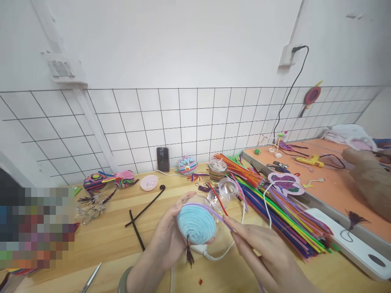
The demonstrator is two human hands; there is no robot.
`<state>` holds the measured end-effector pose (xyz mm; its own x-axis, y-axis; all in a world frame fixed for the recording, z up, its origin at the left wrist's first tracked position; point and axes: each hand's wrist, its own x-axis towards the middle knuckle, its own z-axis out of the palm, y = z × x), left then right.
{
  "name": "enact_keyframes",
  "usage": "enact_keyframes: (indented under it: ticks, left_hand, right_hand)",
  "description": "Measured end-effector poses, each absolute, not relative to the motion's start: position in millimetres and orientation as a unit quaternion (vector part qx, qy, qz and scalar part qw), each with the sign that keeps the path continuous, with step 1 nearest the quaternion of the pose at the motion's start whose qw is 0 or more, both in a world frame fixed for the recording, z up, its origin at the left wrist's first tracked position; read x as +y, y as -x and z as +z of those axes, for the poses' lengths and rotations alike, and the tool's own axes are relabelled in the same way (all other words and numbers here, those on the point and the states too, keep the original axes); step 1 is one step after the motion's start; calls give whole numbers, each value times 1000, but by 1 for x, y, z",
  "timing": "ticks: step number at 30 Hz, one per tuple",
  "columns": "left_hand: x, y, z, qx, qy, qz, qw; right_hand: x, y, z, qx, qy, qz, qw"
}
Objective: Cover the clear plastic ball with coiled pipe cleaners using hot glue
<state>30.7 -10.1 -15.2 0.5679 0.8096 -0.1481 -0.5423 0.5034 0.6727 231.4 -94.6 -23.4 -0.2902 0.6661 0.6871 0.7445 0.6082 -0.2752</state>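
You are working over the bench [106, 240], its back edge meeting the gridded wall [146, 122]. The pipe-cleaner bundle [277, 215] is crowding your right; wood is showing between the scissors [92, 276] and your left hand [166, 241], which is cupping the blue coiled piece [197, 224] above the bench. The piece is looking rounded, trailing a dark tassel [190, 255]. Your right hand [264, 244] is pinching a lilac pipe cleaner [214, 212] along its upper edge.

Bright, even light here on the white wall [189, 44], dark grid lines [197, 122] crossing its lower part! A white box [62, 69] sits upper left, a socket [286, 57] upper right; below, a pale wooden table [104, 240] beside an orange tabletop [331, 189].
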Motion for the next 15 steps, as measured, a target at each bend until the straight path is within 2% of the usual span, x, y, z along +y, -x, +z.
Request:
enact_keyframes:
  ticks: [15]
  left_hand:
    - [-12, -32, -12, 235, -232, 422, 844]
  right_hand:
    - [-93, -203, -29, -779, 407, -45, 474]
